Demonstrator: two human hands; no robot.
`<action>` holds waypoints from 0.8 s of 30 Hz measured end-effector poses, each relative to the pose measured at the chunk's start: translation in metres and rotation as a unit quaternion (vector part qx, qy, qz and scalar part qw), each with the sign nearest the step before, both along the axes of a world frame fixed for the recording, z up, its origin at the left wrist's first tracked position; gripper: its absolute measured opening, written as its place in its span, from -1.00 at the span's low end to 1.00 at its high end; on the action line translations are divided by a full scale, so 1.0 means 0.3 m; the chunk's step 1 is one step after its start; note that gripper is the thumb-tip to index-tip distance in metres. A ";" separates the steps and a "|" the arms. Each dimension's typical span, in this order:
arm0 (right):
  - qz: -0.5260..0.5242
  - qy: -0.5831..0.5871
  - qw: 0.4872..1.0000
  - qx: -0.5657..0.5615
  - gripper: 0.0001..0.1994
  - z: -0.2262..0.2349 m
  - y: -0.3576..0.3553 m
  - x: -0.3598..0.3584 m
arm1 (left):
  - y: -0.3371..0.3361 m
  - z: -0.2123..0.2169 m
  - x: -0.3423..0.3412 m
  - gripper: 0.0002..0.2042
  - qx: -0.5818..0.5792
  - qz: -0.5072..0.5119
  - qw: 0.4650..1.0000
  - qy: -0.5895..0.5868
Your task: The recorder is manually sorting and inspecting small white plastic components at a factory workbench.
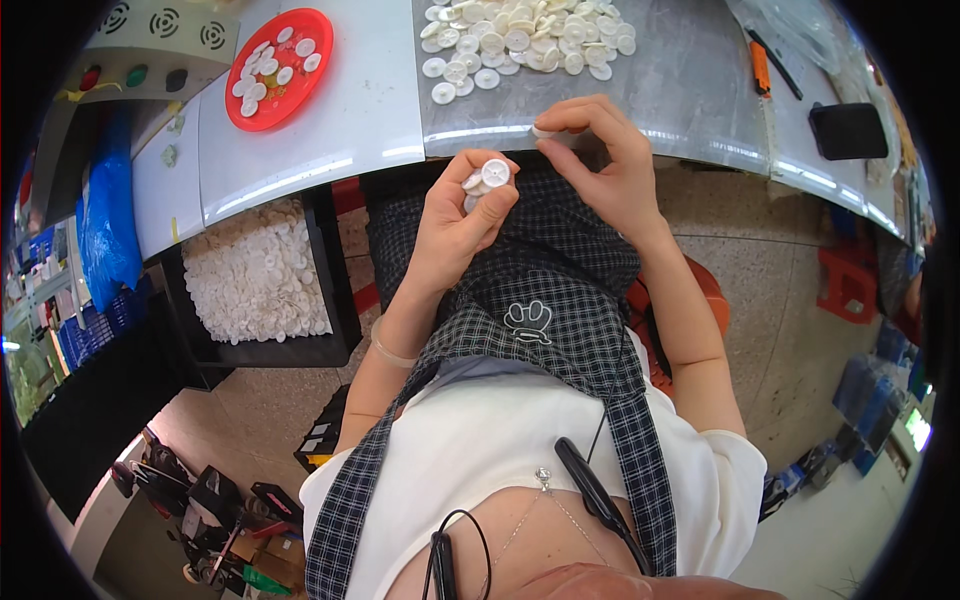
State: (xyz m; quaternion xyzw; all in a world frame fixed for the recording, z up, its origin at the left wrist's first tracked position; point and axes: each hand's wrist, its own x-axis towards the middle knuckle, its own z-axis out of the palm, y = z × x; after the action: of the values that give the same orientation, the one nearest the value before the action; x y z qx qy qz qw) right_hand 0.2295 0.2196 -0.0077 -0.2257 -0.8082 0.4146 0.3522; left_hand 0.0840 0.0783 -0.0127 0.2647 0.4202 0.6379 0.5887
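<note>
Several round white plastic discs (495, 172) are gathered in my left hand (460, 212), its fingers curled round them and the thumb under the front disc. That front disc faces up and shows a raised hub in its middle. To the right, my right hand (612, 165) pinches one white disc (543, 132) between thumb and fingertips, at the table's front edge. Beyond both hands lies a loose pile of like white discs (520, 38) on the grey metal tabletop (600, 105).
A red plate (262, 118) with some discs sits at the far left. Below the table's left part, a black tray (347, 320) holds a heap of white pieces. An orange cutter (760, 68) and a black flat object (848, 131) lie at the right. A blue bag (108, 225) hangs left.
</note>
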 end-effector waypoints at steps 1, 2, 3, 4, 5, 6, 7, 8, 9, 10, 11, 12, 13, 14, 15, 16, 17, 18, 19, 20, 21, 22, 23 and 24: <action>0.010 0.015 1.000 -0.024 -0.80 0.000 -0.005 -0.004 | -0.001 -0.001 0.000 -0.75 -0.008 0.000 0.999 0.031; 0.020 0.031 0.998 -0.047 -0.78 0.001 -0.008 -0.005 | -0.002 0.000 0.001 -0.75 -0.008 0.000 0.999 0.031; 0.020 0.030 0.998 -0.047 -0.78 0.006 -0.009 -0.003 | -0.003 0.002 0.002 -0.76 -0.023 0.007 0.998 0.063; 0.016 0.012 0.999 -0.035 -0.78 0.016 -0.008 -0.003 | -0.004 0.004 0.003 -0.77 -0.039 0.016 0.995 0.095; 0.012 -0.006 1.000 -0.022 -0.77 0.021 -0.007 -0.003 | -0.005 0.006 0.006 -0.77 -0.039 0.017 0.995 0.095; 0.013 -0.006 1.000 -0.022 -0.77 0.021 -0.006 -0.003 | -0.004 0.007 0.010 -0.78 -0.040 0.031 0.990 0.131; 0.019 -0.010 0.999 -0.027 -0.75 0.020 -0.005 -0.002 | -0.004 0.009 0.014 -0.79 -0.040 0.045 0.984 0.166; 0.024 -0.015 0.999 -0.031 -0.73 0.020 -0.004 -0.001 | -0.005 0.012 0.015 -0.79 -0.040 0.045 0.984 0.166; 0.024 -0.015 0.999 -0.031 -0.73 0.017 -0.005 -0.002 | -0.006 0.014 0.017 -0.79 -0.052 0.048 0.982 0.175; 0.024 -0.012 0.999 -0.034 -0.72 0.011 -0.007 -0.005 | -0.007 0.017 0.018 -0.79 -0.063 0.051 0.979 0.185; 0.023 -0.009 0.999 -0.037 -0.70 0.007 -0.008 -0.007 | -0.007 0.021 0.019 -0.79 -0.063 0.051 0.979 0.185; 0.024 -0.009 0.999 -0.037 -0.70 0.005 -0.009 -0.006 | -0.006 0.024 0.021 -0.78 -0.059 0.053 0.975 0.208; 0.031 -0.003 0.998 -0.060 -0.69 0.003 -0.011 -0.005 | -0.005 0.025 0.022 -0.78 -0.055 0.054 0.970 0.231; 0.038 0.003 0.996 -0.082 -0.68 0.002 -0.012 -0.004 | -0.004 0.025 0.023 -0.78 -0.055 0.054 0.970 0.231; 0.038 0.003 0.996 -0.082 -0.68 0.003 -0.013 -0.003 | -0.002 0.025 0.024 -0.78 -0.050 0.057 0.969 0.236; 0.053 0.009 0.994 -0.098 -0.66 0.006 -0.014 -0.001 | -0.001 0.025 0.025 -0.77 -0.045 0.061 0.967 0.242; 0.068 0.015 0.991 -0.113 -0.63 0.007 -0.016 0.000 | -0.001 0.024 0.024 -0.77 -0.045 0.061 0.967 0.242; 0.068 0.015 0.991 -0.113 -0.63 0.007 -0.020 -0.001 | 0.000 0.022 0.021 -0.76 -0.037 0.053 0.972 0.228; 0.074 0.040 0.986 -0.147 -0.60 0.008 -0.026 -0.004 | -0.001 0.021 0.019 -0.75 -0.028 0.045 0.975 0.214; 0.079 0.066 0.978 -0.180 -0.57 0.010 -0.032 -0.005 | -0.003 0.014 0.014 -0.75 -0.029 0.045 0.975 0.214; 0.080 0.066 0.978 -0.181 -0.57 0.016 -0.035 -0.002 | -0.007 0.002 0.008 -0.74 -0.023 0.007 0.994 0.105; 0.106 0.064 0.976 -0.180 -0.53 0.024 -0.037 0.001 | -0.007 -0.005 0.005 -0.72 -0.016 -0.032 0.999 -0.006; 0.133 0.061 0.973 -0.179 -0.48 0.030 -0.039 0.004 | -0.003 -0.007 0.008 -0.72 -0.016 -0.032 0.999 -0.006; 0.133 0.061 0.973 -0.179 -0.48 0.034 -0.041 0.003 | 0.006 -0.006 0.017 -0.68 -0.005 -0.041 0.993 -0.109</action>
State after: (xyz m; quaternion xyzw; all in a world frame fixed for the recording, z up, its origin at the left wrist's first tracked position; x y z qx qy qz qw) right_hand 0.2303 0.2073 0.0025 -0.1502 -0.7203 0.6088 0.2964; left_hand 0.0891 0.0800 -0.0144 0.2076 0.3455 0.6360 0.6581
